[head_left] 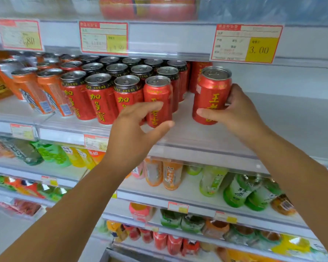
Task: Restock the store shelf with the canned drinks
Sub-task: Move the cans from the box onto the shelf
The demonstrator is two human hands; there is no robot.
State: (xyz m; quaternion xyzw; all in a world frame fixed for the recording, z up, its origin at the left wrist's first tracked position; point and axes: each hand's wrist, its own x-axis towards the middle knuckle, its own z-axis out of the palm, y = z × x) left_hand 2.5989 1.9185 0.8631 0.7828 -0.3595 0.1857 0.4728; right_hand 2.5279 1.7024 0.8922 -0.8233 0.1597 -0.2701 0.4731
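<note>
Now | right hand (237,112) clasps red can (210,95) lettered 王老吉 in yellow, upright near shelf (197,140) front edge | left hand (134,129) spread apart around second red can (158,101), contact unclear | price tag (246,43) reads 3.00

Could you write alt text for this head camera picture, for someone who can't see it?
A person's right hand grips a red can standing on a white store shelf, while the left hand is open around a second red can beside rows of black-topped red cans. Shelves below hold bottled drinks.
</note>
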